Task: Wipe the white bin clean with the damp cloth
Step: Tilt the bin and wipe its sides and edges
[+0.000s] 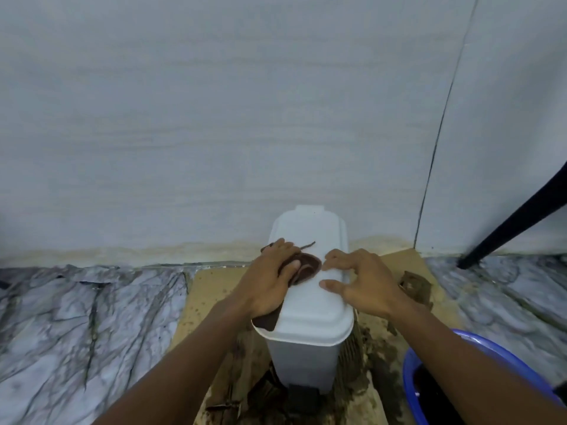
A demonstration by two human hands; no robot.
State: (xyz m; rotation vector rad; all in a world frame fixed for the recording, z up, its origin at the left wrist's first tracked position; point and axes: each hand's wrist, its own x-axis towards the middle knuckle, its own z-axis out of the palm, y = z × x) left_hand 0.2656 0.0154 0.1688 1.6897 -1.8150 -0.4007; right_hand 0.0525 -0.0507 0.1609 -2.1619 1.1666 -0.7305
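Note:
A white pedal bin point(306, 351) with its lid closed stands on wet, dirt-stained cardboard against the wall. A brown damp cloth point(306, 266) lies bunched on the left side of the lid, one end hanging over the lid's left edge. My left hand point(270, 280) lies on top of the cloth and presses it to the lid, thumb curled over a fold. My right hand point(362, 283) rests on the lid's right side with fingertips and thumb touching the white plastic, holding nothing.
A blue basin point(478, 348) with dark water sits at the lower right. The cardboard sheet point(208, 302) lies on a marble-patterned floor point(76, 317). A black slanted leg point(515, 222) stands at the right. A brown scrap point(414, 285) lies right of the bin.

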